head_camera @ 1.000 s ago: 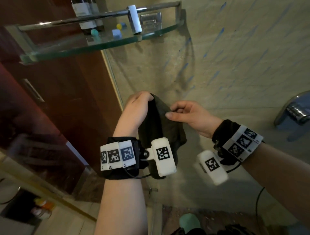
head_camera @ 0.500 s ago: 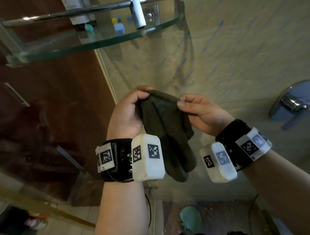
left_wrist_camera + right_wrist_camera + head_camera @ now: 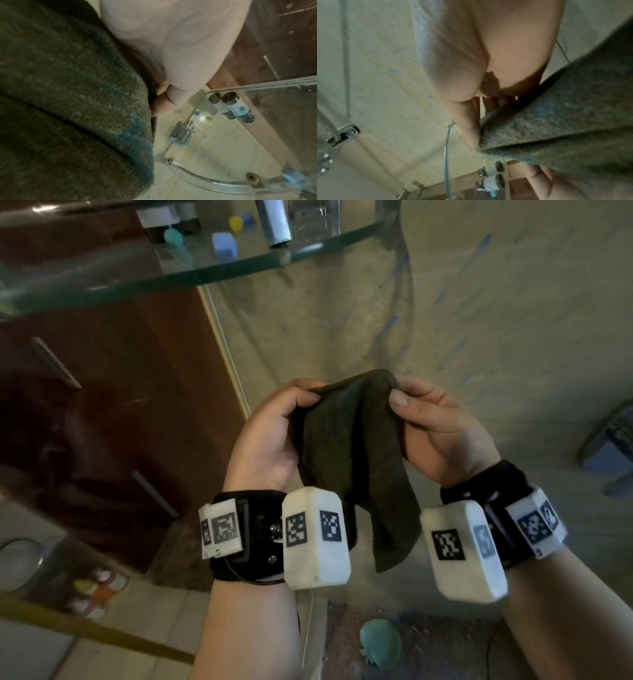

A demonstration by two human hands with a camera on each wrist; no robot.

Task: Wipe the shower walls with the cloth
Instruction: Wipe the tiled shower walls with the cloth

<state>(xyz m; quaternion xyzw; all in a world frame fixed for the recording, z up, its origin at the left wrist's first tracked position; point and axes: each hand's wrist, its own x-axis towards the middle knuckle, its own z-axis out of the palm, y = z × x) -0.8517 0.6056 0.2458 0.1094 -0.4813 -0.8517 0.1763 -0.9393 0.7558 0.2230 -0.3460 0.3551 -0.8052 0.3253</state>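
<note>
I hold the dark cloth (image 3: 356, 453) up in front of me with both hands, off the shower wall (image 3: 479, 302), which rises behind it from about eleven o'clock round to two. My left hand (image 3: 270, 440) pinches the top edge of the cloth at its ten o'clock corner, thumb and fingers curled over the hem; my right hand (image 3: 442, 436) pinches the same edge at its two o'clock corner, thumb on the near face and fingers behind. The fabric is bunched between the two grips and hangs down past my wrists toward six o'clock in a loose fold. In the left wrist view the cloth (image 3: 72, 108) fills the side of the picture at nine o'clock, with a faint blue tinge on its pile, and my left hand (image 3: 171, 44) closes on it at twelve. In the right wrist view the cloth (image 3: 565, 121) lies at three o'clock, clamped by my right hand (image 3: 488, 54). The wall carries scattered blue streaks. A glass corner shelf (image 3: 164, 282) sits at twelve o'clock above my hands with small bottles (image 3: 231, 106) on it, and a chrome tap (image 3: 613, 440) shows at three o'clock.
</note>
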